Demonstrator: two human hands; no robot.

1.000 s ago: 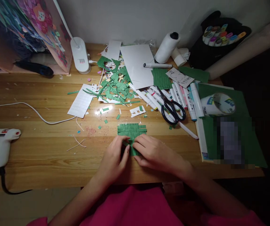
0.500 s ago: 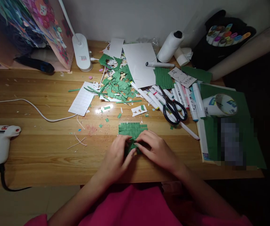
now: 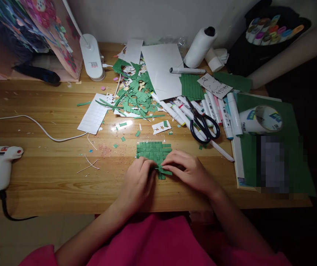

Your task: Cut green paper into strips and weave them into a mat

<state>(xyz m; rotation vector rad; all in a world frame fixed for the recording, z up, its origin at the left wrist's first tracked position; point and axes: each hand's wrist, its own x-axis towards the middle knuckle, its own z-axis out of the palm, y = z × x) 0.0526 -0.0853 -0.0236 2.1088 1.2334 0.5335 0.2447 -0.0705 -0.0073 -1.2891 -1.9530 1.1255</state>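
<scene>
Weaving strips [image 3: 161, 176] of green paper, two bare hands meet over the near end of a woven green paper mat [image 3: 150, 149], seen from the head camera. The mat lies flat on a wooden desk [image 3: 64, 184], directly under the fingertips and spreading out just beyond them. The left hand [image 3: 139, 176] is curled low, its fingertips down on the mat's near left part; its thumb is mostly hidden, so whether it grips or merely presses cannot be told. The right hand [image 3: 188, 168] is drawn nearly closed, thumb and fingertips coming together on a strip at the near right side.

The piece looks very light and limp, likely to slide on the smooth desk, with narrow strips that could crease, tear or slip out of the weave if tugged. The tightly woven middle would best be held flat under spread fingers, and single strips taken close to the weave rather than by their loose tips.

Beyond the hands lies a heap of green paper scraps [image 3: 138, 96]; ahead of the right hand rest black-handled scissors [image 3: 206, 127] on white markers [image 3: 176, 115]. Well out to the left hand's left is a hot glue gun [image 3: 0, 166].
</scene>
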